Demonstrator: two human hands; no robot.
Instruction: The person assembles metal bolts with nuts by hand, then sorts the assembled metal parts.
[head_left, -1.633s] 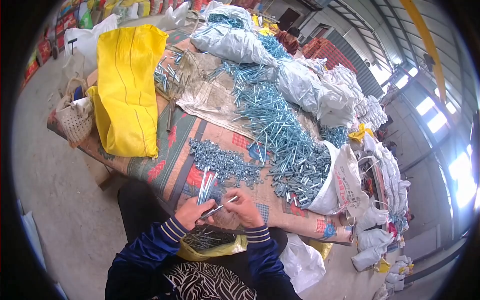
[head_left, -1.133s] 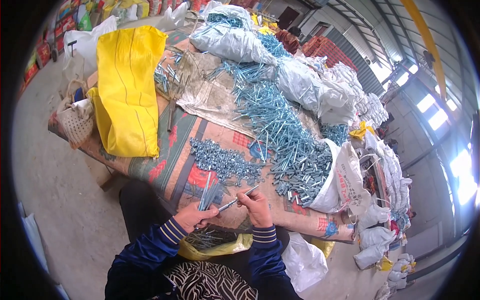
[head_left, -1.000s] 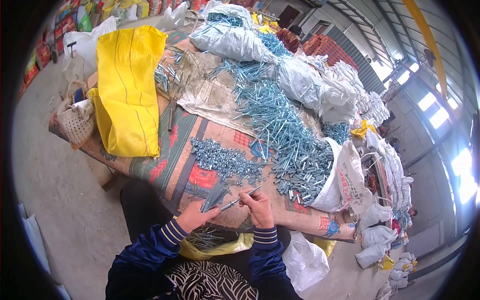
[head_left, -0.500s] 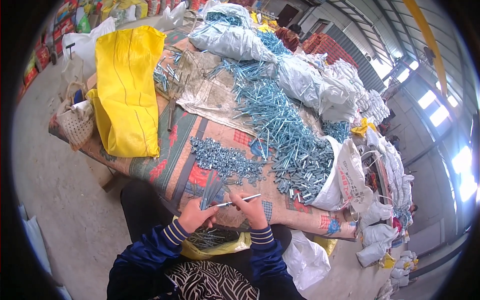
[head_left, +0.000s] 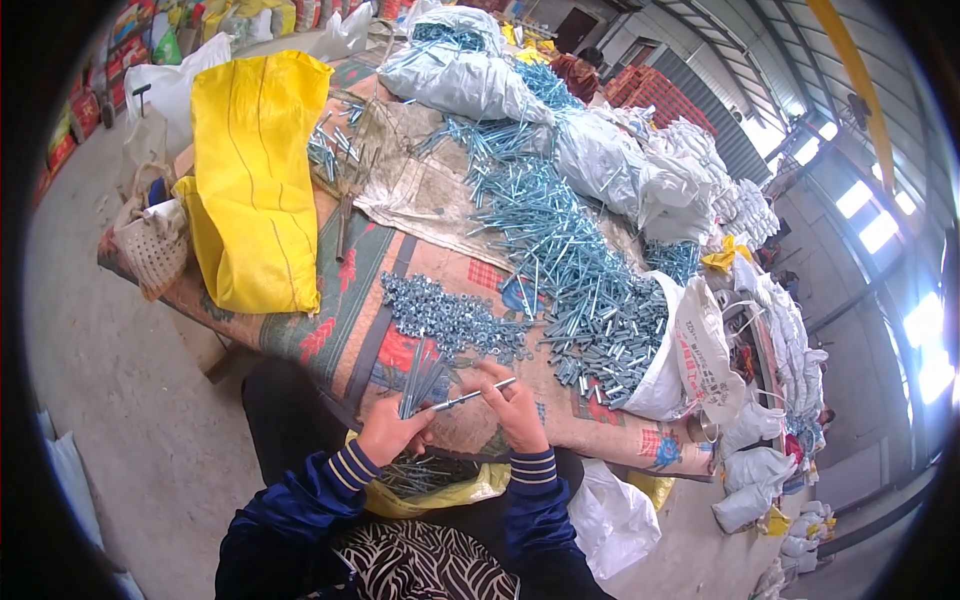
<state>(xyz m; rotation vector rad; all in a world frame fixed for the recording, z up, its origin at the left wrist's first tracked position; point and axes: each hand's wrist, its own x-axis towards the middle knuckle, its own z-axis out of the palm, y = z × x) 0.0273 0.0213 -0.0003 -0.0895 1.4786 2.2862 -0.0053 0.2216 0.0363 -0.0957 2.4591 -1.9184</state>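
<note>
My left hand (head_left: 388, 432) is closed around a bundle of thin grey metal rods (head_left: 424, 380) that fan upward. From the same hand a bolt (head_left: 462, 399) sticks out to the right, its far end looking like a pale metal sleeve. My right hand (head_left: 517, 418) has its thumb and a finger on that far end, while other fingers are lifted away. Just beyond my hands, a pile of small hex nuts (head_left: 440, 318) lies on the patterned cloth (head_left: 350, 310). Short metal sleeves (head_left: 610, 345) are heaped to the right.
Long blue-tinted bolts (head_left: 530, 200) spill across the table from white sacks (head_left: 465, 85). A yellow woven bag (head_left: 255, 185) stands at the left. On my lap is an open yellow sack (head_left: 480, 487) with metal rods in it. Another person (head_left: 578, 75) is at the far side.
My right hand has moved slightly right and its fingers have lifted and spread some. The bolt has tilted up a little at its right end. My left hand keeps its place.
</note>
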